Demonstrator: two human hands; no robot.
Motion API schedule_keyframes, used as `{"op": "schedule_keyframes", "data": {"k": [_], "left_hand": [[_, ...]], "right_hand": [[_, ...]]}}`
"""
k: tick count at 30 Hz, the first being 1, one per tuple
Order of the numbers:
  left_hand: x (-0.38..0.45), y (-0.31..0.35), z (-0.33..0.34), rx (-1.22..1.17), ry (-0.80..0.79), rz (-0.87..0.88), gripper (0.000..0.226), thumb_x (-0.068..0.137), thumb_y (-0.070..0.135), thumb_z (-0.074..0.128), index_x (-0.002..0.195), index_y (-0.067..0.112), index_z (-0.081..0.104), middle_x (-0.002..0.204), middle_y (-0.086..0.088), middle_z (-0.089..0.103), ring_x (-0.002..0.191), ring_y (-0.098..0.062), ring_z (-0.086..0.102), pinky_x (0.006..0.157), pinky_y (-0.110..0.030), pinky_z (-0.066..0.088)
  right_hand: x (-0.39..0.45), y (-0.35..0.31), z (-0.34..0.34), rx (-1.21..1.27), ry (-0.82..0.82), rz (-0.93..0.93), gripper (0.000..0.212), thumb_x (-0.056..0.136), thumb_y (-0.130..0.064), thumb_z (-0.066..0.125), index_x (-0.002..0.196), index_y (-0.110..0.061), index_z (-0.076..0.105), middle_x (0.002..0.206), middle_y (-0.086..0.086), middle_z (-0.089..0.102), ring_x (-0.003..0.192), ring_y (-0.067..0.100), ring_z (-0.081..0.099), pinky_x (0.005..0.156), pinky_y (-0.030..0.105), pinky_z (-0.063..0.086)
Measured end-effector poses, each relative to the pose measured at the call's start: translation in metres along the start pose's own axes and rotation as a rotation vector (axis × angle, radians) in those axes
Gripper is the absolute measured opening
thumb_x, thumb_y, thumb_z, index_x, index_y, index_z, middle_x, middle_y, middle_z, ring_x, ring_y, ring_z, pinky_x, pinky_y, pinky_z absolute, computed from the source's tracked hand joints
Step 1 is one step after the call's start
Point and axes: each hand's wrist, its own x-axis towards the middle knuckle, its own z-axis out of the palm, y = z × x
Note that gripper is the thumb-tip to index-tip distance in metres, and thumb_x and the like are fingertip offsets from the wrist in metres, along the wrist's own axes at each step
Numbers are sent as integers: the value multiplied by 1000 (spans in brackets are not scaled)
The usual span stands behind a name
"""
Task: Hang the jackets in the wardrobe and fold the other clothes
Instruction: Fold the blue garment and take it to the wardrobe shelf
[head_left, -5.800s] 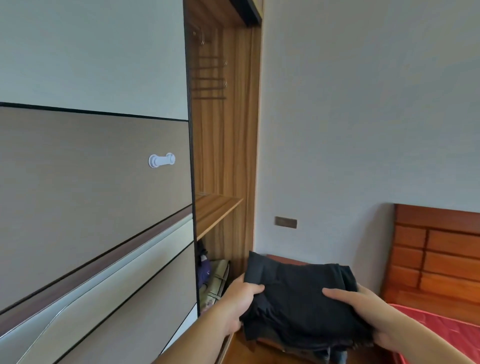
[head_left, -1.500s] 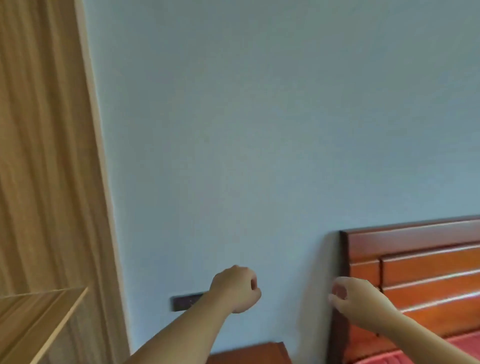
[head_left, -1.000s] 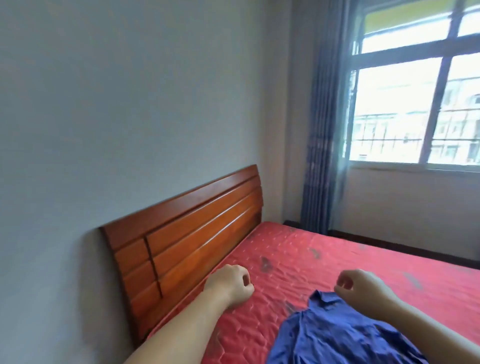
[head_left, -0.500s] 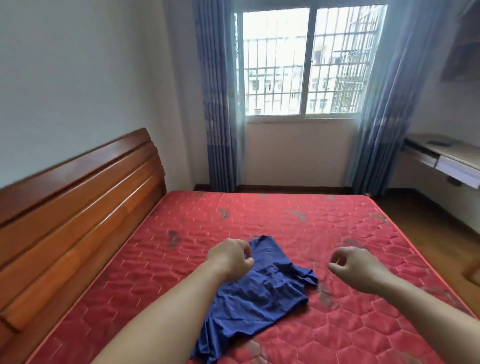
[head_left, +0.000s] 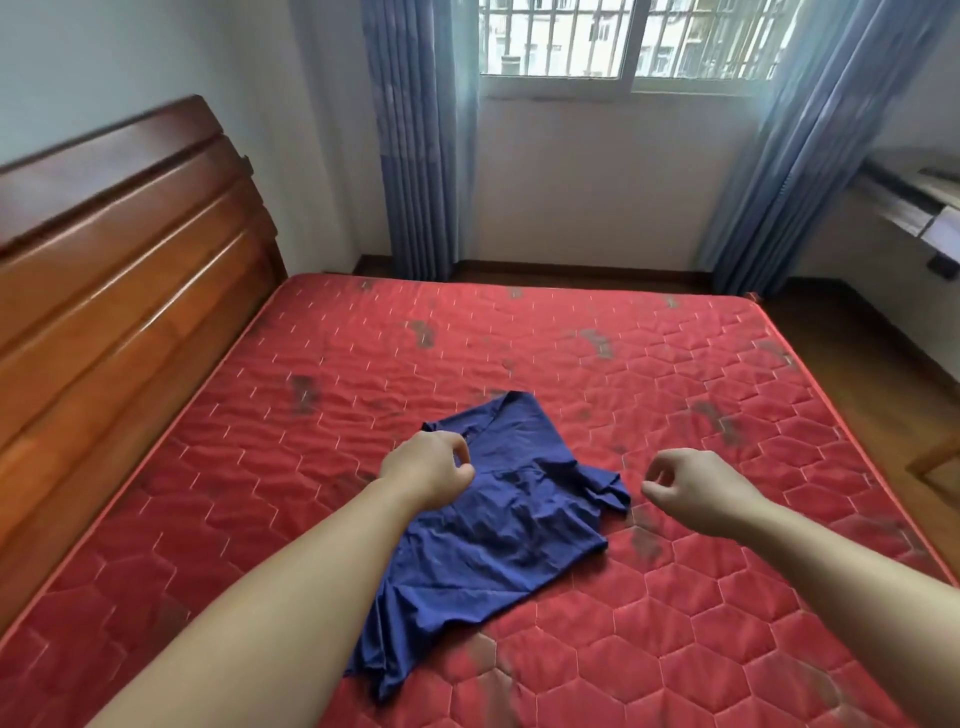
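A: Where is the garment?

B: A dark blue shirt (head_left: 498, 525) lies crumpled on the red quilted mattress (head_left: 675, 374), near the middle of its near half, unfolded, with one end trailing toward the camera.

A: And the hands?

B: The left hand (head_left: 426, 467) hovers over the shirt's upper left part, fingers loosely curled. Its grip holds nothing that I can see; whether it touches the fabric I cannot tell. The right hand (head_left: 691, 483) hangs above the bare mattress just right of the shirt, fingers also loosely curled, grip empty.

A: What surrounds the bed?

B: A wooden headboard (head_left: 119, 260) stands along the left. Blue curtains (head_left: 415, 140) frame a barred window (head_left: 623, 41) on the far wall. A table (head_left: 919, 197) edge shows at the far right, and wooden floor (head_left: 852, 353) runs beside the mattress.
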Motion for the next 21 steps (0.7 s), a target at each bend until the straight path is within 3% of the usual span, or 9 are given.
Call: {"op": "schedule_keyframes", "data": {"k": [6,11,15,21], "left_hand": [[34,1,16,-20,11,-158,22,88,35,50,104,31,64,105,10,64,92,-17,61,81,-32,52],[49,-9,32,-64,44,-348,20,84,35,50,99,34,62,94,10,67,84,-15,64,75,-29,49],[62,-27,42,-89,46,-431,21,83,36,50,101,35,62,100,9,66,93,-18,62,79,-30,49],[96,-67,55,-156,28,-458,22,84,35,50,104,34,61,97,10,65,90,-17,62,73,-28,47]], "right_hand": [[94,14,8,-11,-88,-95,12,80,-36,59,78,-27,66,80,-8,68,77,14,64,75,35,55],[158,4,18,-48,-178,-192,11,80,-36,57,78,-28,64,83,-9,67,73,13,65,72,34,56],[193,-19,30,-78,-214,-262,12,81,-37,54,80,-28,62,83,-7,67,72,15,66,69,36,57],[220,-80,70,-86,-258,-323,15,83,-35,52,88,-25,62,86,-5,68,78,15,64,72,34,55]]}}
